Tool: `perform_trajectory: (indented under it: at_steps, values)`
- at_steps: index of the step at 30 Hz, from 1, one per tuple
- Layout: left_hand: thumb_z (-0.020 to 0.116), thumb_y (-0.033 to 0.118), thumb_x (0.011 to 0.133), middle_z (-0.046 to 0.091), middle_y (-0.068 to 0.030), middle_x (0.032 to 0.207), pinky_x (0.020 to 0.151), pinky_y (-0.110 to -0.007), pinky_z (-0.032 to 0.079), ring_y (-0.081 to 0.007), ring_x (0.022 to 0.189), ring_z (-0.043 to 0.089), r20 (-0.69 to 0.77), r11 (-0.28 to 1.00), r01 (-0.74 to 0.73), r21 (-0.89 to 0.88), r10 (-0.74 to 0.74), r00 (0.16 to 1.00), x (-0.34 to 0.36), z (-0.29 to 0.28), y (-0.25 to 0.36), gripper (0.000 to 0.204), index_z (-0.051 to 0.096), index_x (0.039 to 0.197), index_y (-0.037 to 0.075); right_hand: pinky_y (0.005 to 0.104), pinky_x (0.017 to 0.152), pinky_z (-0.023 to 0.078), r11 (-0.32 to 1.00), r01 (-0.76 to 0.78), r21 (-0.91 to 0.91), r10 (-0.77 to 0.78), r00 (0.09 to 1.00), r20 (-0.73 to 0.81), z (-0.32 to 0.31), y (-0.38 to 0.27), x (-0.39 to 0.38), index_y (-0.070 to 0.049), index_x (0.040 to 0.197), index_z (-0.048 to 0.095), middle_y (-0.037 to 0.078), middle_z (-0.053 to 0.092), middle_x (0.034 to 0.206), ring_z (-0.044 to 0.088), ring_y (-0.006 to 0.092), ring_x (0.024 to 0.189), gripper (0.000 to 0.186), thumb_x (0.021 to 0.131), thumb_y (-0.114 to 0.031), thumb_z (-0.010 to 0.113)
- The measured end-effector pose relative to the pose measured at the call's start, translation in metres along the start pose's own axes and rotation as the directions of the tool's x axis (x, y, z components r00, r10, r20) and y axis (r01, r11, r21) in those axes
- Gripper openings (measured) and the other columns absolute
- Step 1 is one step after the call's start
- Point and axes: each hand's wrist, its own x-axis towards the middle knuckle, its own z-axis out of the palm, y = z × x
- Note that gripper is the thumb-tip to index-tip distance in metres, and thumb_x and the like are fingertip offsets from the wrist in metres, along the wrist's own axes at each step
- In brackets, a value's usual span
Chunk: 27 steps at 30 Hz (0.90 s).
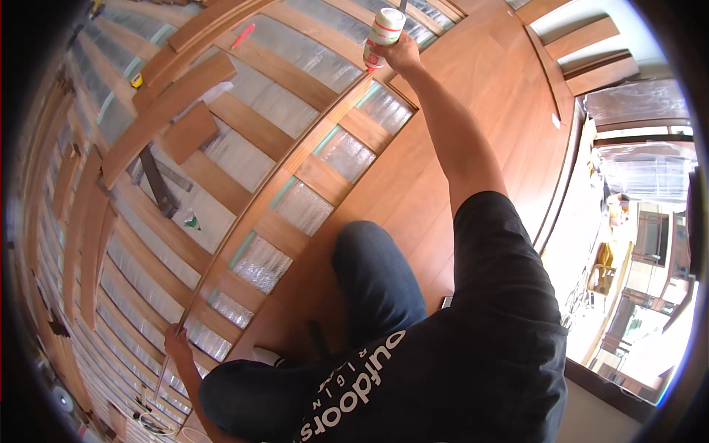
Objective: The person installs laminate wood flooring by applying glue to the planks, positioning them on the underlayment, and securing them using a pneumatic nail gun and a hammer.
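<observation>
Up at the top, my right hand [399, 55] is wrapped around a white squeeze bottle [387, 28] with red and green marking. The bottle is upside down, and its red nozzle points down at the far end of a long narrow wooden board [255, 210]. That board runs diagonally across the floor joists, its thin edge facing up. Down at the lower left, my left hand [177, 344] grips the board's near part; its fingers are small and partly hidden. Laid brown flooring [473, 111] lies to the right of the board, under my bent knee.
Joists [295, 144] with silvery insulation [303, 207] between them leave gaps at the left. On them lie loose planks [159, 122], a dark carpenter's square [159, 184], a red pen [243, 35] and a yellow tape measure [136, 80]. A window opening [628, 295] is at right.
</observation>
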Motion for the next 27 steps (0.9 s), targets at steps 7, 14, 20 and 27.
perform_trajectory:
  at_steps: [7,14,20,27]
  values:
    - [0.077,0.008,0.085,0.075,-0.0154,0.104,0.087,-0.045,0.055,-0.0372,0.098,0.071,-0.032,0.998,-0.004,-0.055,0.002,0.999,-0.006,-0.003,0.005,0.028,0.072,0.112,0.008,0.0446,0.100,0.051,0.958,0.138,-0.250,-0.144,0.989,-0.008,0.013,-0.018,-0.036,-0.013,0.134,0.054,0.019,0.068,0.127,0.064,0.0399,0.119,0.066,0.078,-0.034,0.084]
    - [0.079,0.011,0.084,0.075,-0.0137,0.107,0.089,-0.044,0.055,-0.0367,0.102,0.071,-0.050,0.999,-0.021,0.047,0.024,0.998,-0.020,-0.002,0.009,0.031,0.073,0.114,0.010,0.0478,0.093,0.056,0.519,0.362,-0.774,0.031,0.897,0.441,-0.045,-0.056,-0.100,-0.011,0.129,0.060,0.019,0.063,0.127,0.066,0.0363,0.117,0.052,0.082,-0.025,0.076]
    - [0.070,0.020,0.093,0.070,-0.0140,0.117,0.088,-0.049,0.053,-0.0386,0.108,0.067,0.064,0.968,-0.116,0.221,0.104,0.992,-0.030,0.008,0.007,0.034,0.068,0.126,0.013,0.0514,0.087,0.059,-0.016,0.364,-0.931,0.736,0.635,0.235,-0.116,-0.010,-0.216,-0.007,0.123,0.072,0.013,0.076,0.118,0.074,0.0349,0.105,0.041,0.084,-0.018,0.077]
    - [0.063,0.014,0.093,0.069,-0.0109,0.121,0.090,-0.052,0.055,-0.0381,0.109,0.067,0.096,0.952,-0.142,0.271,0.120,0.988,-0.073,0.031,0.020,0.034,0.066,0.127,0.016,0.0431,0.091,0.048,-0.191,0.685,-0.703,0.859,0.464,0.219,-0.118,0.075,-0.360,-0.019,0.119,0.075,0.006,0.077,0.115,0.071,0.0219,0.108,0.032,0.090,-0.033,0.074]
